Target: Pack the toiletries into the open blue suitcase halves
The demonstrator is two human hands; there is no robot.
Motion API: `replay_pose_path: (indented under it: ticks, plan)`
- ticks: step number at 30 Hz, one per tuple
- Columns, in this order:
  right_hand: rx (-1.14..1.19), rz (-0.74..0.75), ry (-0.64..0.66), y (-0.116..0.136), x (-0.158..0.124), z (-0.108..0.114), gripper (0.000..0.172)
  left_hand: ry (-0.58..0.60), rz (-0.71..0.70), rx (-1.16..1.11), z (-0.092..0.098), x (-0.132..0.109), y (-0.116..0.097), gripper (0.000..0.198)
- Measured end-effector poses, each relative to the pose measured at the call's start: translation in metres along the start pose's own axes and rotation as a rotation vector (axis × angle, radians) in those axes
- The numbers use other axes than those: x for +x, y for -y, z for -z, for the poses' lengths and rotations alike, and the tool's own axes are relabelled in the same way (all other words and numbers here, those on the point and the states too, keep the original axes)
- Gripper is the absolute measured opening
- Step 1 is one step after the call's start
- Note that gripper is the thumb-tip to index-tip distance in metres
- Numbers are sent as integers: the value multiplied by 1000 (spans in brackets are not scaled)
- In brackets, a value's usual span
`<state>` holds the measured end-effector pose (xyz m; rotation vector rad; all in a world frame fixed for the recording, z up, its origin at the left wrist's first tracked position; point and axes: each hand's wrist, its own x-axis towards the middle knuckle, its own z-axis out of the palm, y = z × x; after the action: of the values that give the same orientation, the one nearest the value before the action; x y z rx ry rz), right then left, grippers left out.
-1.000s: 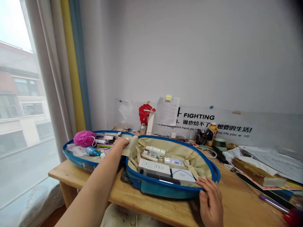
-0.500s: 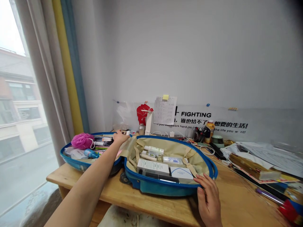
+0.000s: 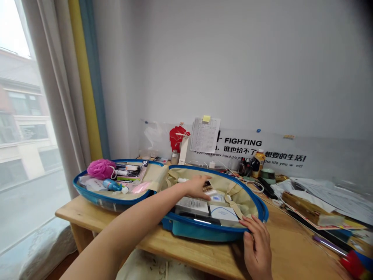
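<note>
An open blue suitcase (image 3: 210, 234) lies with both halves spread on the wooden table. Over its right half, my left hand (image 3: 198, 187) is closed on a small packet with brown stripes and a white end (image 3: 208, 188); its exact kind is unclear. Below that hand are a grey-white box (image 3: 192, 203), a white box with a blue curve (image 3: 223, 213) and a clear tube with a blue label (image 3: 220, 198). My arm covers some of the tubes. At the right front corner, my right hand (image 3: 258, 245) grips the suitcase rim, fingers on top and thumb outside.
The suitcase's left half holds a pink bath puff (image 3: 100, 169), a blue bottle (image 3: 111, 184) and several slim packages. On the table's right are papers (image 3: 329, 196), a brown case (image 3: 310, 208) and a purple pen (image 3: 329, 245). An orange bottle (image 3: 258, 163) stands near the wall.
My left hand has moved right, from the far edge of the suitcase's left half to above the right half, with the striped packet now in it. My right hand stays on the rim.
</note>
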<state>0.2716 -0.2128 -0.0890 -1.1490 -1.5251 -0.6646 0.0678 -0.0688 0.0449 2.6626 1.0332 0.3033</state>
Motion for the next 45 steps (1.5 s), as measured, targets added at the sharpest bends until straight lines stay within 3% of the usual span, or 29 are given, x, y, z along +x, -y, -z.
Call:
replay_pose_path:
  ticks: [4,7,11,20,24,29,36,40,42,45]
  plan:
    - [-2,6,5,0,0,1,24,147,-92,-25,-26,9,-33,95]
    - [-1,16,14,0,-1,1,23,221,-120,-44,-42,11,-43,93]
    - [7,3,14,0,-1,1,25,316,-180,-83,-52,11,-40,80]
    - [1,5,32,1,1,3,25,362,-305,-140,-55,14,-32,71]
    - [7,9,22,0,2,3,26,423,-414,-294,-59,19,-28,56]
    - [5,-10,42,-2,0,2,28,461,-397,-428,-59,22,-26,46]
    - [-20,8,43,-3,-1,2,27,353,-302,-434,-56,20,-32,46]
    - [-8,8,14,-5,-1,1,29,183,-193,-384,-38,15,-28,44]
    - [-5,10,16,-6,-1,0,29,39,-93,-335,-21,12,-16,41]
    - [-4,2,26,-6,-1,1,29,-194,134,-212,12,0,23,37]
